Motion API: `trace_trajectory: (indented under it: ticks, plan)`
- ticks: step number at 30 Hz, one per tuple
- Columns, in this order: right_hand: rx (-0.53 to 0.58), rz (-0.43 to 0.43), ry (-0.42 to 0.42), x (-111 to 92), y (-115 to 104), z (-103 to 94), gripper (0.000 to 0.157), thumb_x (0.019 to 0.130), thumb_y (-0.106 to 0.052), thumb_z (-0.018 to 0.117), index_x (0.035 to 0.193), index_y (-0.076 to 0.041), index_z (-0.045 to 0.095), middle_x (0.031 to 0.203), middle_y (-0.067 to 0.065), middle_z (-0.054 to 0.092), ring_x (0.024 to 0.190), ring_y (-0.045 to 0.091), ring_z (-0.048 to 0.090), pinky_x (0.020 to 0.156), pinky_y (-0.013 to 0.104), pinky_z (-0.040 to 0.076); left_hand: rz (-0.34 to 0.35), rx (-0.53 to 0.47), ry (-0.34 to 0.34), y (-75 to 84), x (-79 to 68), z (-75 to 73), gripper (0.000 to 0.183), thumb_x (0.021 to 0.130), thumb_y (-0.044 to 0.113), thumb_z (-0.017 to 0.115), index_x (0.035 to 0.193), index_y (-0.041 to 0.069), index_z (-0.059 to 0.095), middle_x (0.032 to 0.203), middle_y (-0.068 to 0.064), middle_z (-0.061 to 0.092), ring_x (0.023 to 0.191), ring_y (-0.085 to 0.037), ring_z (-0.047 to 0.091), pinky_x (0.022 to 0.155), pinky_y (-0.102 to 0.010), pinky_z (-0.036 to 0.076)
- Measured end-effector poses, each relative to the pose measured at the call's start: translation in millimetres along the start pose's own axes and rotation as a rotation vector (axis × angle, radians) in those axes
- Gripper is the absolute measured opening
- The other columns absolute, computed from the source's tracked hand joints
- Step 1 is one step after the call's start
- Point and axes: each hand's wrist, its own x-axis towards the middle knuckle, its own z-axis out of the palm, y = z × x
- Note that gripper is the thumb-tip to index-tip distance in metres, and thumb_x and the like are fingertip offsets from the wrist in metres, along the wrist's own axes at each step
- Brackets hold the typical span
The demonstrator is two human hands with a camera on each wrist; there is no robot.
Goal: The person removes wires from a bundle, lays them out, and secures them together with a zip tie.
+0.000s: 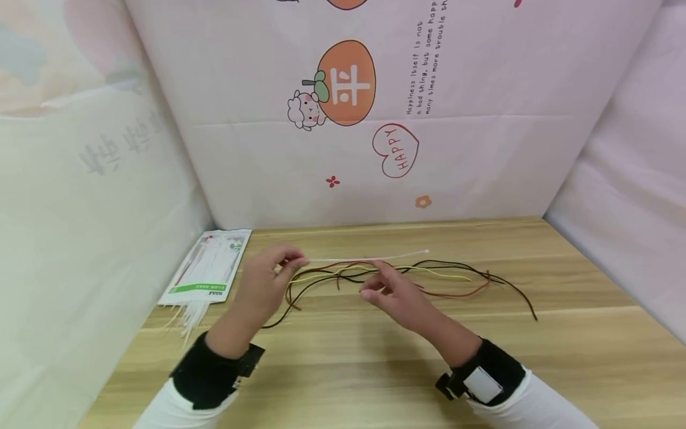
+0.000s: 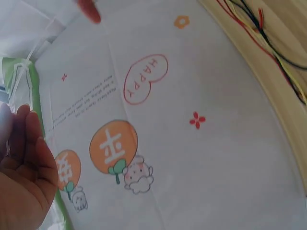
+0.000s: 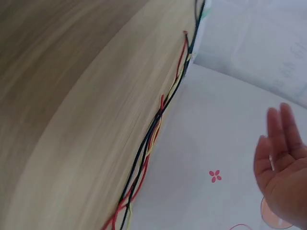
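**Left hand (image 1: 262, 280) pinching one cable tie (image 1: 343, 259), right hand (image 1: 396, 295) holding nothing**

Biggest first. Printed cloth backdrop (image 1: 482, 155): fills the rear, orange fruit, sheep and a red HAPPY heart on it, text running sideways. Wood-grain tabletop (image 1: 332, 381) in front.

Wire bundle (image 1: 343, 276): black, red and yellow strands, loosely crossed, laid left-right across the rear half of the tabletop. One black end trails off to the right, curving toward the person.

Green-and-white bag (image 1: 211, 262): flat at the rear left, just beside the side cloth.

Left hand: thumb and index closed together on the tie's left end, no gap visible at the tips. Right hand: fingers loosely bent, thumb well apart, index extended to the tie's middle; can't tell whether it's touching. Black wrist strap on each arm, white sleeves behind.

Loose white cable ties (image 1: 194, 316): fanned out at the bag's near edge.

The held tie: white, roughly level, running right from the left fingertips along the far side of the wires. Can't tell its height above them. Its small head (image 1: 426, 251) is at the right end.
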Motion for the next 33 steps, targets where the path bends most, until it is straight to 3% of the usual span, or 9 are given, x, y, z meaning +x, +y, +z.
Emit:
trace_trajectory:
  ticks: [4, 8, 12, 15, 18, 24, 27, 31, 33]
  plan:
    - [0.250, -0.032, 0.145, -2, 2, -7.3, 0.067, 0.095, -0.012, 0.062, 0.151, -0.006, 0.026, 0.099, 0.006, 0.067, 0.088, 0.012, 0.063, 0.078, 0.025, 0.051, -0.056, -0.087, -0.070, 4.3, -6.8, 20.4, 0.006, 0.083, 0.008, 0.072, 0.084, 0.006, 0.066, 0.083, -0.002, 0.064, 0.075, -0.013, 0.058, 0.067, -0.028, 0.050]
    - [0.335, -0.087, 0.308, -13, 3, -21.6, 0.038, 0.095, -0.008, 0.060, 0.132, -0.002, 0.054, 0.087, -0.006, 0.067, 0.082, 0.006, 0.064, 0.078, 0.021, 0.052, -0.191, -0.170, -0.137, 5.5, -12.5, 35.7, 0.006, 0.087, 0.013, 0.068, 0.087, 0.008, 0.066, 0.090, 0.000, 0.063, 0.078, -0.013, 0.054, 0.070, -0.029, 0.047]
    - [0.391, -0.109, 0.357, -24, 1, -33.6, 0.016, 0.097, -0.007, 0.057, 0.102, -0.014, 0.071, 0.085, -0.008, 0.068, 0.084, 0.006, 0.065, 0.081, 0.021, 0.053, -0.349, -0.267, -0.188, 2.7, -15.3, 47.2, 0.010, 0.091, 0.018, 0.065, 0.091, 0.007, 0.066, 0.093, -0.001, 0.064, 0.079, -0.013, 0.054, 0.072, -0.030, 0.047]
    - [0.320, -0.134, 0.346, -30, -1, -38.8, 0.017, 0.095, -0.005, 0.059, 0.093, -0.013, 0.073, 0.088, -0.008, 0.068, 0.085, 0.007, 0.064, 0.079, 0.021, 0.053, -0.438, -0.331, -0.241, -1.5, -17.1, 55.0, 0.011, 0.092, 0.019, 0.064, 0.092, 0.008, 0.067, 0.090, -0.003, 0.064, 0.078, -0.016, 0.055, 0.070, -0.031, 0.047]
    - [0.193, -0.175, 0.346, -35, -2, -42.7, 0.013, 0.093, -0.001, 0.061, 0.091, -0.004, 0.073, 0.090, -0.007, 0.069, 0.086, 0.007, 0.063, 0.076, 0.021, 0.052, -0.475, -0.353, -0.335, -7.5, -17.1, 64.4, 0.013, 0.092, 0.020, 0.065, 0.098, 0.010, 0.070, 0.098, -0.003, 0.067, 0.089, -0.021, 0.060, 0.077, -0.036, 0.049]
    - [-0.136, -0.372, 0.371, -46, 2, -54.4, 0.014, 0.084, 0.004, 0.069, 0.091, -0.006, 0.076, 0.091, -0.002, 0.070, 0.085, 0.007, 0.063, 0.069, 0.020, 0.050, -0.413, -0.273, -0.558, -19.4, -8.7, 84.9, 0.045, 0.090, 0.030, 0.069, 0.132, 0.016, 0.059, 0.140, -0.007, 0.051, 0.130, -0.032, 0.046, 0.104, -0.050, 0.038]
    - [-0.291, -0.508, 0.351, -53, 7, -62.7, 0.007, 0.090, -0.009, 0.068, 0.089, -0.009, 0.075, 0.087, -0.001, 0.071, 0.082, 0.012, 0.064, 0.071, 0.020, 0.049, -0.395, -0.212, -0.584, -24.8, 1.2, 97.7, 0.054, 0.089, 0.028, 0.071, 0.138, 0.013, 0.053, 0.143, -0.010, 0.047, 0.134, -0.031, 0.041, 0.106, -0.050, 0.035]
    - [-0.441, -0.598, 0.303, -65, 14, -69.4, 0.031, 0.099, -0.034, 0.055, 0.087, -0.014, 0.075, 0.086, -0.005, 0.070, 0.079, 0.012, 0.063, 0.070, 0.016, 0.048, -0.360, -0.101, -0.644, -33.4, 15.2, 120.4, 0.063, 0.088, 0.025, 0.073, 0.142, 0.007, 0.046, 0.145, -0.013, 0.044, 0.136, -0.030, 0.038, 0.108, -0.046, 0.034]
    - [-0.492, -0.615, 0.282, -70, 18, -70.1, 0.036, 0.100, -0.038, 0.050, 0.087, -0.015, 0.074, 0.086, -0.006, 0.069, 0.075, 0.010, 0.062, 0.064, 0.014, 0.047, -0.335, -0.038, -0.698, -36.0, 21.7, 132.0, 0.070, 0.086, 0.025, 0.075, 0.144, 0.005, 0.041, 0.148, -0.014, 0.040, 0.138, -0.030, 0.036, 0.110, -0.044, 0.032]
